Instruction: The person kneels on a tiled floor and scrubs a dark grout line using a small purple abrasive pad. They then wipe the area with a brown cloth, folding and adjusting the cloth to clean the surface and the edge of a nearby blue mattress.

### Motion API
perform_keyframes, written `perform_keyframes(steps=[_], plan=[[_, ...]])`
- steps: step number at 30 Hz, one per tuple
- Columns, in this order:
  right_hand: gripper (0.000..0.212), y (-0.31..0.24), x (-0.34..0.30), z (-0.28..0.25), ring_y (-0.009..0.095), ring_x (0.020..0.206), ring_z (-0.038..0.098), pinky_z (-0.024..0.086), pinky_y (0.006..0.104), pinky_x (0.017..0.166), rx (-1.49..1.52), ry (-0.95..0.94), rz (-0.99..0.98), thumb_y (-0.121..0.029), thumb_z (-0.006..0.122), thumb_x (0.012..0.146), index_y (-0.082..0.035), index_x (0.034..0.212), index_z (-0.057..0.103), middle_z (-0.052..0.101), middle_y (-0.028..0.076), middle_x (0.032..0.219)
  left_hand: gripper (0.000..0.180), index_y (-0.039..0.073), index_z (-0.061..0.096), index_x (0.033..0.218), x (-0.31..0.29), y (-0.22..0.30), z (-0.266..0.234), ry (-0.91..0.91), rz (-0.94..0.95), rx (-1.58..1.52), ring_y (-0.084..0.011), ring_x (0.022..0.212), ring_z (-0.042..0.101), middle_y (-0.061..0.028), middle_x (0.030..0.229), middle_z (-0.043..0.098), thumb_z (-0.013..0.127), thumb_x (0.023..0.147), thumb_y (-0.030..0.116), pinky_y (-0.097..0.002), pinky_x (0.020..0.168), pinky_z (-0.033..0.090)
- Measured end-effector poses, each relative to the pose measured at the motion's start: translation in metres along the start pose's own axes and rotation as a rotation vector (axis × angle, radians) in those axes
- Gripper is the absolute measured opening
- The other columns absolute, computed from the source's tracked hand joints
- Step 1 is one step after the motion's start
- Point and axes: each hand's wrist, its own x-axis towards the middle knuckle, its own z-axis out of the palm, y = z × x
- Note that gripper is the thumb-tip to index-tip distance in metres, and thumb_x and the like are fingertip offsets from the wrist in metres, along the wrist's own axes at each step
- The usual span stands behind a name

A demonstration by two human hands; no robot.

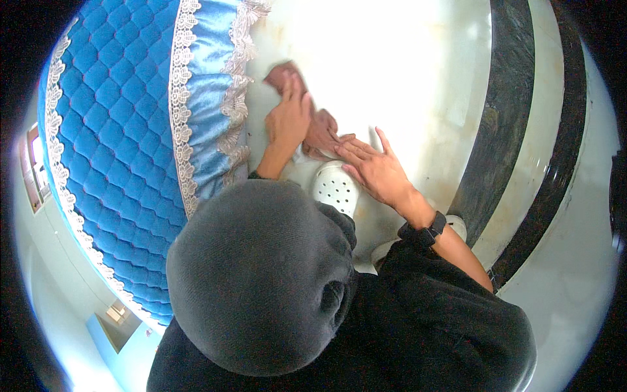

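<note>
A brown cloth (321,136) lies crumpled on the pale, shiny floor and is partly smeared by motion. My left hand (289,119) rests on its far left part, fingers stretched out over the fabric. My right hand (375,166) lies flat with spread fingers, their tips touching the cloth's near right end. One finger of that hand points away from the others. A black watch or band (424,232) circles my right wrist. Some of the cloth is hidden beneath my hands.
Left of my hands hangs a blue quilted cover (117,130) with a ruffled satin and lace edge. A white perforated clog (336,188) stands just below the cloth. Dark stripes (506,111) cross the floor at right. Dark grey fabric (255,281) fills the lower middle.
</note>
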Motion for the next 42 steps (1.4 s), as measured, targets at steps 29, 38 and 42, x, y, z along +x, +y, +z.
perform_keyframes(steps=[29,38,42], plan=[[0.059,0.006,0.048,0.012,0.018,0.140,0.043,0.016,0.0521,0.123,-0.028,0.106,-0.031,-0.042,0.045,0.103,-0.011,0.152,0.039,0.054,0.005,0.145,0.061,-0.009,0.029,0.149,0.042,-0.048,0.002,0.098,-0.278,0.177,-0.0513,0.108,0.062,-0.0351,0.153,0.030,0.037,0.104,0.032,-0.0524,0.091,0.054],[0.052,0.060,-0.018,-0.051,0.019,0.135,0.050,0.021,0.0570,0.120,0.056,0.183,0.395,-0.033,0.054,0.099,-0.022,0.149,0.044,0.051,0.003,0.149,0.037,0.002,0.068,0.106,0.134,0.113,0.017,-0.208,0.233,0.303,-0.0360,0.065,0.072,-0.0215,0.091,0.073,0.048,0.098,0.032,-0.0483,0.054,0.058],[0.052,0.084,-0.112,-0.087,0.022,0.140,0.045,0.016,0.0566,0.121,-0.139,0.228,0.708,-0.021,0.052,0.100,-0.020,0.151,0.041,0.048,0.006,0.151,0.018,0.005,0.070,0.075,0.097,0.252,0.039,-0.071,0.797,-0.019,-0.0269,0.060,0.070,-0.0134,0.062,0.067,0.060,0.086,0.014,-0.0395,0.046,0.052]])
